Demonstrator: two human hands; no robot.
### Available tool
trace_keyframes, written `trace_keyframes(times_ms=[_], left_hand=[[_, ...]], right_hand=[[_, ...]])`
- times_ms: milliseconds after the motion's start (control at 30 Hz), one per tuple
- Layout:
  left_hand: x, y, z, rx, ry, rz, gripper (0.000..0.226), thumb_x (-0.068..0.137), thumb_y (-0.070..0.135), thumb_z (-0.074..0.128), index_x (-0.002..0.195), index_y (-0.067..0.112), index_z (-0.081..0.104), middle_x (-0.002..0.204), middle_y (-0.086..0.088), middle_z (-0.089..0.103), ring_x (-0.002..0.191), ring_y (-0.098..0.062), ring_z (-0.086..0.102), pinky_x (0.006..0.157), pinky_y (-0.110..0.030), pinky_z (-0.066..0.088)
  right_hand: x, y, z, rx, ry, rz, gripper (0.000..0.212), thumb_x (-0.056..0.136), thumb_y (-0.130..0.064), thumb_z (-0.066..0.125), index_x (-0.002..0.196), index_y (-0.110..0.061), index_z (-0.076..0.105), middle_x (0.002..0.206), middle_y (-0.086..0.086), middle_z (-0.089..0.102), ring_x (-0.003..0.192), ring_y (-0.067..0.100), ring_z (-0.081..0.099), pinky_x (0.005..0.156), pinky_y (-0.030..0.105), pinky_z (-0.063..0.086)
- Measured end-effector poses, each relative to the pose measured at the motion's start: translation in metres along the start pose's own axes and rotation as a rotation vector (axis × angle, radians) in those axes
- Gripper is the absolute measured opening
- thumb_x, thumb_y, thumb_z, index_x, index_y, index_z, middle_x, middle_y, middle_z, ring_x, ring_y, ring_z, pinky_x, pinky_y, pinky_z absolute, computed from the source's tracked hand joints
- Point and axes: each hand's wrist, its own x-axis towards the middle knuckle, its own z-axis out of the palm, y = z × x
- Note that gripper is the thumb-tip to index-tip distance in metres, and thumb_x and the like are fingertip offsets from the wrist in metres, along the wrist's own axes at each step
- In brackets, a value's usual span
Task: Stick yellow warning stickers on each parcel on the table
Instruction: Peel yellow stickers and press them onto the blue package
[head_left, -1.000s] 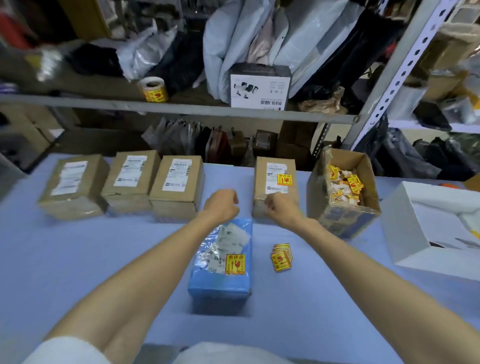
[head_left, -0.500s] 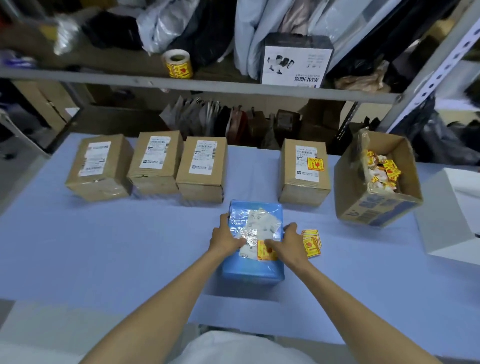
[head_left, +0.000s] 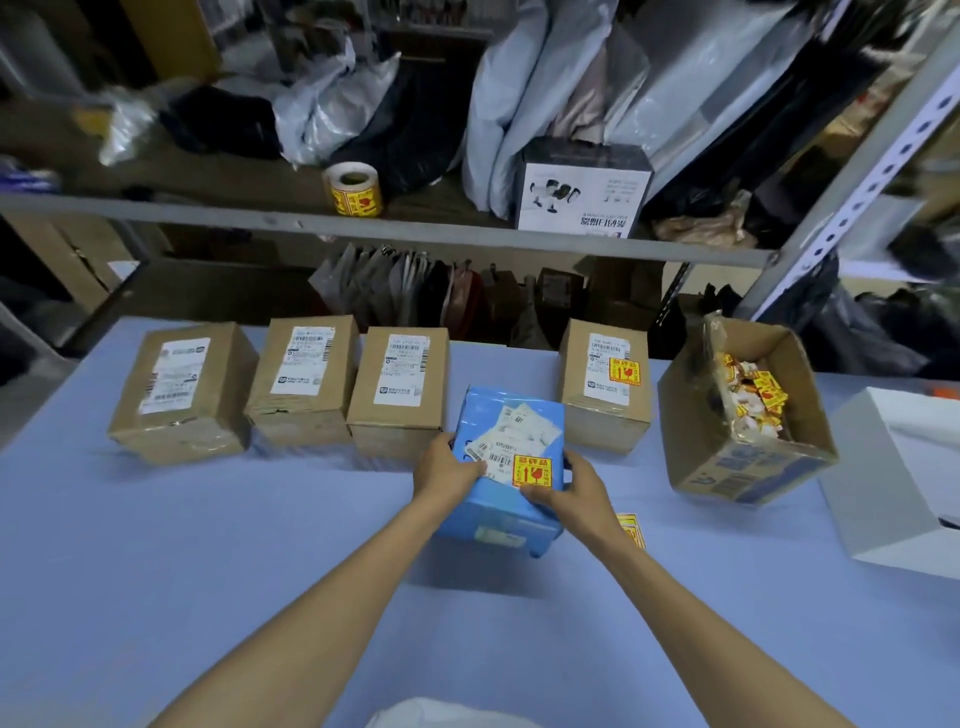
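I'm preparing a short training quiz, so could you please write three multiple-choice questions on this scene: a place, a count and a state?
1. Where does the sticker roll stand? A table; B shelf; C floor.
2. How many brown parcels need marking? A one; B three; C four.
3. How is the blue parcel handled? A gripped at both sides; B lying untouched; C pressed from above.
1 B, it sits above the parcels. 2 B, only the rightmost brown parcel bears a yellow sticker. 3 A, left hand and right hand grip its sides.
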Motion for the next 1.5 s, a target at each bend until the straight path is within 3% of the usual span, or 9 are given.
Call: trace_keyframes(times_ms=[167,300,533,667,800,933,1233,1400,1500], left_hand=[[0.016,0.011,-0.010,0.076,-0.005,-0.032,0.040,0.081,0.014,0.070,0.118,0.010,0.055,0.116,-0.005,0.066,0.101,-0.025,0.063,0.074,-0.028,0.047],[0.020,0.008,-0.007,0.106,-0.005,-0.083,0.029,0.080,0.020,0.069,0.104,0.013,0.055,0.113,-0.004,0.066,0.100,-0.025,0.063,0.080,-0.032,0.052],[0.020,0.007,-0.004,0.077,0.019,-0.097,0.034,0.078,0.024,0.072,0.107,0.012,0.059,0.111,-0.002,0.068,0.099,-0.024,0.065,0.084,-0.039,0.055],[0.019,0.011,0.000,0.074,0.034,-0.083,0.035,0.080,0.025,0.072,0.108,0.010,0.057,0.113,-0.003,0.067,0.101,-0.024,0.063,0.082,-0.035,0.053],[0.016,0.022,0.005,0.109,0.060,-0.049,0.038,0.083,0.024,0.070,0.113,0.009,0.052,0.120,-0.005,0.064,0.107,-0.025,0.061,0.076,-0.028,0.046],[0.016,0.031,0.005,0.178,0.049,-0.043,0.038,0.083,0.023,0.070,0.114,0.007,0.054,0.121,-0.007,0.063,0.108,-0.026,0.061,0.073,-0.027,0.044],[0.024,0.033,0.004,0.158,-0.012,-0.003,0.042,0.079,0.023,0.073,0.116,0.009,0.056,0.119,-0.005,0.065,0.104,-0.023,0.062,0.083,-0.032,0.053],[0.041,0.047,0.002,0.126,-0.029,0.045,0.052,0.080,0.009,0.072,0.127,0.009,0.050,0.127,-0.008,0.061,0.111,-0.025,0.060,0.088,-0.031,0.050],[0.057,0.057,0.004,0.147,-0.056,0.094,0.054,0.081,0.007,0.071,0.130,0.009,0.048,0.129,-0.009,0.059,0.114,-0.025,0.058,0.094,-0.035,0.050]], right_hand=[[0.017,-0.022,0.005,0.012,0.023,0.005,0.053,0.070,-0.011,0.082,0.110,-0.018,0.049,0.106,-0.002,0.059,0.093,0.016,0.061,0.073,0.025,0.050],[0.022,-0.029,-0.001,-0.016,0.006,-0.005,0.049,0.071,-0.008,0.079,0.110,-0.019,0.052,0.104,-0.003,0.059,0.094,0.017,0.062,0.076,0.027,0.051],[0.033,-0.034,-0.008,-0.008,-0.032,-0.007,0.049,0.074,-0.005,0.075,0.117,-0.018,0.055,0.112,-0.003,0.063,0.096,0.017,0.063,0.074,0.028,0.053],[0.038,-0.039,-0.015,0.024,-0.044,-0.018,0.058,0.074,-0.002,0.073,0.126,-0.018,0.054,0.117,0.000,0.064,0.097,0.018,0.065,0.064,0.022,0.051],[0.038,-0.044,-0.023,0.067,-0.068,-0.010,0.054,0.077,0.001,0.070,0.121,-0.026,0.051,0.112,-0.002,0.065,0.095,0.017,0.064,0.065,0.022,0.051],[0.035,-0.039,-0.021,0.070,-0.056,0.000,0.045,0.079,0.004,0.066,0.115,-0.019,0.055,0.112,0.002,0.068,0.088,0.010,0.065,0.063,0.020,0.051],[0.030,-0.029,-0.021,0.063,0.045,0.010,0.047,0.077,0.002,0.069,0.112,-0.022,0.049,0.109,0.000,0.063,0.093,0.016,0.062,0.070,0.027,0.054],[0.056,-0.041,-0.017,0.032,0.048,0.022,0.074,0.078,0.001,0.070,0.142,-0.011,0.035,0.133,0.005,0.054,0.114,0.022,0.056,0.090,0.038,0.052],[0.074,-0.049,-0.021,-0.036,0.052,0.010,0.063,0.078,0.001,0.071,0.134,-0.007,0.042,0.129,0.007,0.056,0.105,0.019,0.055,0.079,0.030,0.048]])
